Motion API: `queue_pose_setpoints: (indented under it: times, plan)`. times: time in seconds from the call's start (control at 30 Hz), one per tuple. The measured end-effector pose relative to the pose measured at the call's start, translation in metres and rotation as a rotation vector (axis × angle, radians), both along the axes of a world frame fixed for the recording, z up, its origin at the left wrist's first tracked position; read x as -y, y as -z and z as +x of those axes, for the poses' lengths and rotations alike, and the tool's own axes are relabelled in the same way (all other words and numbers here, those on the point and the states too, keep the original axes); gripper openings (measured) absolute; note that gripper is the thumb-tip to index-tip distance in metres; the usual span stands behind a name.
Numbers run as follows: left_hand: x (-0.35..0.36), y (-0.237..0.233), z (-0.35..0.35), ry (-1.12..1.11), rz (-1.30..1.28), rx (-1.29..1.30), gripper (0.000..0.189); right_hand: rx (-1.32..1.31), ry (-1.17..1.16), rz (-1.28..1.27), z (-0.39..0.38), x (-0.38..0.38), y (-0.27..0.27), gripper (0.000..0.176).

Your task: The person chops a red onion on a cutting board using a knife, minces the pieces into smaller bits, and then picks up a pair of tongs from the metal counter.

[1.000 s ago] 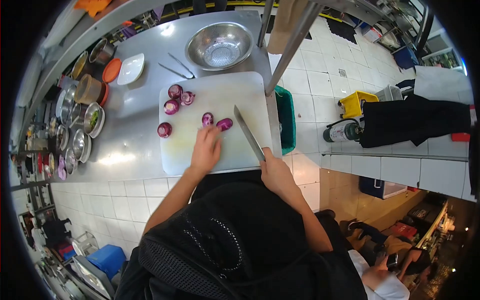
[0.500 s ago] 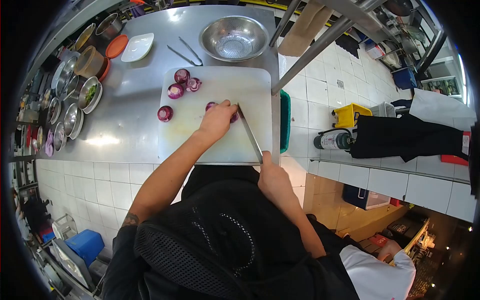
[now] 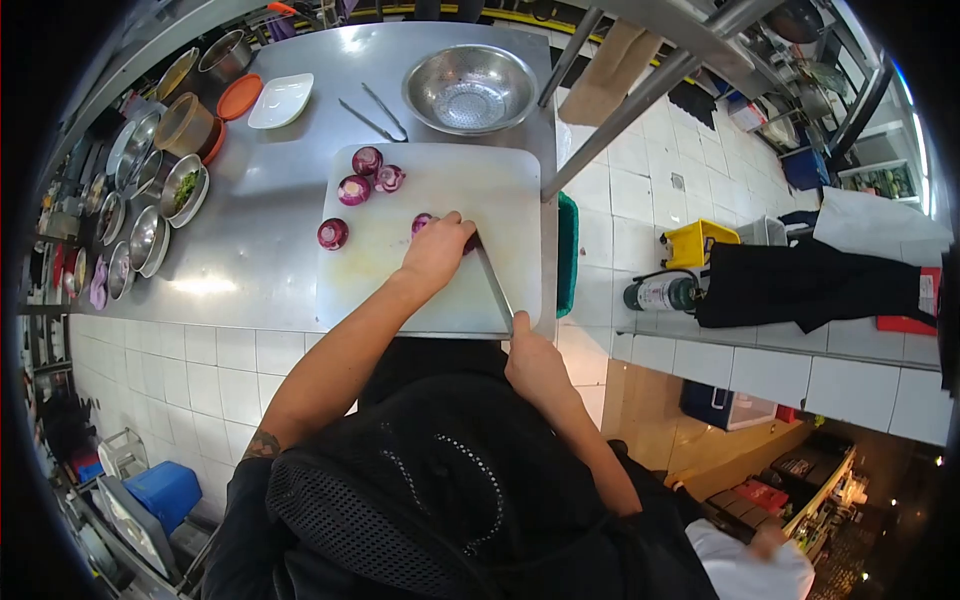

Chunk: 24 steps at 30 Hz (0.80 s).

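Observation:
My left hand (image 3: 438,250) is closed over a red onion (image 3: 421,222) on the white cutting board (image 3: 390,285); its fingers hide most of the onion. In my right hand (image 3: 536,358), the fingers are wrapped round the handle of a kitchen knife (image 3: 495,278). The blade slants up and left across the board, with its tip end against the onion's right side, beside my left fingertips. How deep the edge sits in the onion is hidden. Several more red onions (image 3: 354,190) lie at the board's upper left, one of them (image 3: 333,234) apart near the left edge.
Behind the board are a perforated steel bowl (image 3: 470,90), metal tongs (image 3: 373,114) and a white dish (image 3: 282,101). Several steel bowls (image 3: 148,240) line the steel table's left side. A metal post (image 3: 620,125) rises at right. A person in a white sleeve (image 3: 755,565) is at lower right.
My right hand and the knife handle have shifted slightly left, bringing the blade closer to my left fingers. My left hand stays on the onion. The white-sleeved person has moved lower in view.

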<state>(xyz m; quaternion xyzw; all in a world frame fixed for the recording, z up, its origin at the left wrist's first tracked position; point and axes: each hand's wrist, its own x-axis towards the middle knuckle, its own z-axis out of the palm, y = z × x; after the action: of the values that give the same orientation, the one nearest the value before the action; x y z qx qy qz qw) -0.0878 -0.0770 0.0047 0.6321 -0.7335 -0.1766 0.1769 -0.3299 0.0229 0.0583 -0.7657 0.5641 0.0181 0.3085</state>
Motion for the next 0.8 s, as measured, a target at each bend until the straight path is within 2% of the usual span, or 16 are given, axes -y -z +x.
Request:
queue_pose_setpoints:
  times: [0.13, 0.23, 0.33, 0.43, 0.53, 0.63, 0.8]
  plan:
    - [-0.009, 0.003, 0.001, 0.01, 0.017, 0.037, 0.022, 0.008, -0.012, -0.003, 0.008, -0.002, 0.006, 0.047]
    - [-0.002, 0.002, 0.003, -0.004, 0.0, 0.032, 0.022, -0.023, -0.012, 0.001, 0.008, -0.004, -0.014, 0.045]
    - [-0.01, 0.005, 0.003, 0.012, 0.009, 0.018, 0.023, 0.024, -0.001, 0.016, 0.009, -0.007, 0.01, 0.044]
    - [-0.008, 0.004, 0.006, -0.005, 0.006, 0.001, 0.023, 0.023, 0.002, 0.006, 0.01, -0.008, -0.011, 0.042]
    - [-0.009, 0.007, 0.002, 0.005, -0.002, -0.036, 0.023, 0.025, -0.001, 0.0, 0.017, -0.007, 0.009, 0.034]
    - [-0.016, 0.007, 0.009, -0.024, -0.004, -0.063, 0.025, 0.032, 0.065, 0.021, 0.022, -0.015, -0.01, 0.04]
    - [-0.019, 0.01, 0.008, -0.033, -0.022, -0.078, 0.025, 0.03, 0.052, 0.027, 0.024, -0.019, -0.005, 0.04]
